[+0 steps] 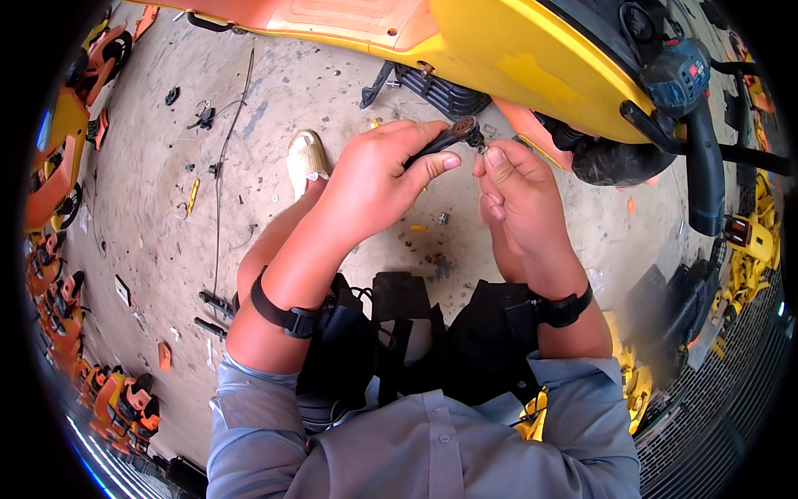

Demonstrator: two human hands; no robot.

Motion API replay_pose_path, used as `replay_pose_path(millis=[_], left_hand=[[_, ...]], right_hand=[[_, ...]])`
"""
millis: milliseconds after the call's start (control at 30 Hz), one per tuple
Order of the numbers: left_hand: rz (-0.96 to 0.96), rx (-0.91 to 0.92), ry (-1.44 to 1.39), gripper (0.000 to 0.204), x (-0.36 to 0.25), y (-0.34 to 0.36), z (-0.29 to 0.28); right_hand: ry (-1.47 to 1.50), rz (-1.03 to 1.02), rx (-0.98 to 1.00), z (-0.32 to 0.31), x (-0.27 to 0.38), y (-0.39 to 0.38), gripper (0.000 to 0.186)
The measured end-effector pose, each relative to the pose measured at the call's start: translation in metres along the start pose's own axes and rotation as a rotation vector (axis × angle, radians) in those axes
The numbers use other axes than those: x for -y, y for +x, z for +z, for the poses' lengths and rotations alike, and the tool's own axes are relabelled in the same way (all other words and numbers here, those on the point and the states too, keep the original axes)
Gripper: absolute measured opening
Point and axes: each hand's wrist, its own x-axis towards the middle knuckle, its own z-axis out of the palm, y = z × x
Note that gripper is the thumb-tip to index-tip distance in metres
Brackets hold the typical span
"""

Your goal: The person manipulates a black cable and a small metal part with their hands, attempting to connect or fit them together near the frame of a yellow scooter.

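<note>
Hands meet in the middle of the view, above a dusty concrete floor (166, 216). Left hand (378, 179) is closed around a dark, slim tool (449, 137), thumb laid along its shaft, with the knurled tip pointing right. Right hand (519, 195) is pinched shut at that tip, on something too small to make out. A yellow and orange ride-on body (499, 58) rises just beyond, and a blue power drill (686, 79) hangs at far right. My guess is that the tiny piece could slip from the pinch, because so little of it shows to grip, and vanish among the scattered bits on the floor.
</note>
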Motion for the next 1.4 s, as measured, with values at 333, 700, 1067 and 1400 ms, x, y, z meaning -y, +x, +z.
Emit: replay_pose_path(millis=[333, 700, 1067, 1400], left_hand=[[0.162, 0.018, -0.298, 0.029, 0.018, 0.011, -0.002], [-0.127, -0.037, -0.218, 0.027, 0.010, 0.008, -0.001], [-0.002, -0.101, -0.085, 0.027, 0.017, 0.007, 0.013], [-0.089, -0.051, -0.126, 0.025, 0.020, 0.006, 0.008]], right_hand=[[0.575, 0.393, 0.458, 0.002, -0.007, -0.009, 0.031], [0.013, 0.036, 0.082, 0.005, 0.006, 0.004, 0.033], [-0.266, 0.015, 0.030, -0.011, -0.003, 0.020, 0.021], [0.130, 0.195, 0.173, -0.007, -0.002, 0.017, 0.025]])
